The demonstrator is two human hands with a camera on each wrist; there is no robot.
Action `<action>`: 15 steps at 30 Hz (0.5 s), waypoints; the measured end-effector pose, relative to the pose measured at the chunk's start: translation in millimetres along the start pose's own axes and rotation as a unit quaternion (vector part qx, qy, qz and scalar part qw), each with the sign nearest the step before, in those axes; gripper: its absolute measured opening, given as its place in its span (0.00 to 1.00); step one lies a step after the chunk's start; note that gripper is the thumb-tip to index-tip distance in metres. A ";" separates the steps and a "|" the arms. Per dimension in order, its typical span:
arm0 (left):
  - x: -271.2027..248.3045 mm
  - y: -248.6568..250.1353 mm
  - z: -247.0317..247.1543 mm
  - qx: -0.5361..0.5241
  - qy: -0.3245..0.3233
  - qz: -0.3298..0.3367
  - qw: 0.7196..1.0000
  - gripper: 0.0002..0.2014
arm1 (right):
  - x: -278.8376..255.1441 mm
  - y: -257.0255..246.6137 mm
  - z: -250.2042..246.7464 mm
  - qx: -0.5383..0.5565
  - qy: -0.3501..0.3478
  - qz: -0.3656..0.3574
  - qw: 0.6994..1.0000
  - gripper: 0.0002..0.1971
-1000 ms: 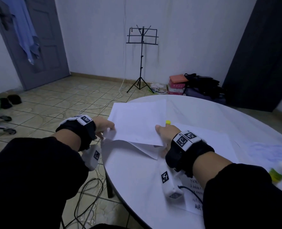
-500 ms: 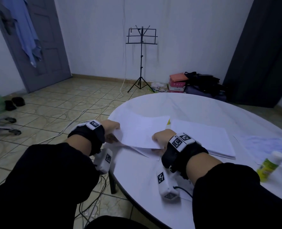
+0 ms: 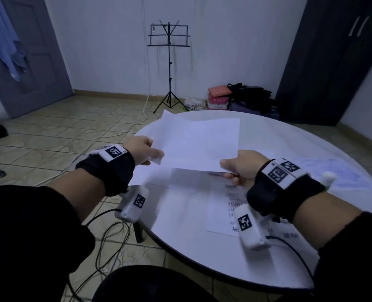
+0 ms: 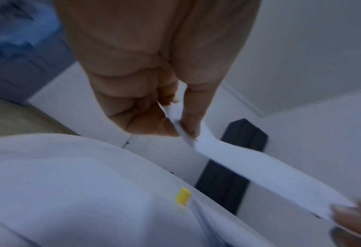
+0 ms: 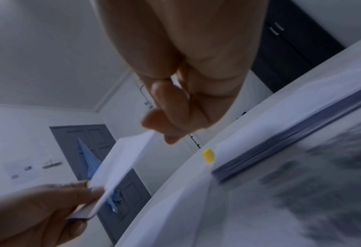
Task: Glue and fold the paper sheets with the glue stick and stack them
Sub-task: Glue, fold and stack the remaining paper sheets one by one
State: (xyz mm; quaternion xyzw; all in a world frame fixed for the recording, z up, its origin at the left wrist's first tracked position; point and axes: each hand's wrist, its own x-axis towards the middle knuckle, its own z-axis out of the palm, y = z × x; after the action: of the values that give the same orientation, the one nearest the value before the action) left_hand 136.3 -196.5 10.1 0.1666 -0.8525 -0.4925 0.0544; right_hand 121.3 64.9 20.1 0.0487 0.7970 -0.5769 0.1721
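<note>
Now the left hand [image 3: 143, 149] pinches the left edge of a white paper sheet [image 3: 199, 144] between thumb and fingers [image 4: 193, 115], as the left wrist view shows closely. Opposite it, the right hand [image 3: 243, 165] pinches the sheet's near right corner, thumb on top and fingers curled beneath. Between the two hands the sheet is held up off the round white table [image 3: 278, 136], its far edge tilted upward and its far left corner raised highest.

Under the lifted sheet, more white paper lies flat on the table near its left edge, and nearer to the person lies a printed sheet with dark text [image 3: 228, 205], partly covered by the right wrist. In the wrist views a small yellow cap [image 5: 208, 155] stands on the table just beside the end of a stack of white sheets [image 5: 280, 142]. A white-topped glue stick [image 3: 329, 178] peeks out just right of the right wrist band.

Well beyond the table, a black music stand [image 3: 169, 62] stands on the tiled floor before the white wall.
</note>
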 end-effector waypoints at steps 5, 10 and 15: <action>-56.4 28.9 43.9 0.084 -0.083 0.109 0.987 0.35 | -28.5 49.5 -70.7 -0.028 0.043 0.038 0.998 0.18; -77.7 33.6 84.5 0.180 -0.201 0.131 0.954 0.13 | -52.3 83.5 -117.7 -0.214 0.050 0.085 0.972 0.12; -82.8 29.6 108.0 0.251 -0.251 0.109 0.928 0.12 | -63.1 90.5 -125.9 -0.283 0.051 0.101 0.952 0.18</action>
State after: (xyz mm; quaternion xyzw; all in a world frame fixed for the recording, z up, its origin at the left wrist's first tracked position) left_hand 179.5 -66.3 -13.6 -0.0480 -0.9469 -0.2793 -0.1520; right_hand 177.9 220.2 -6.2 0.1077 0.9261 -0.3041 0.1957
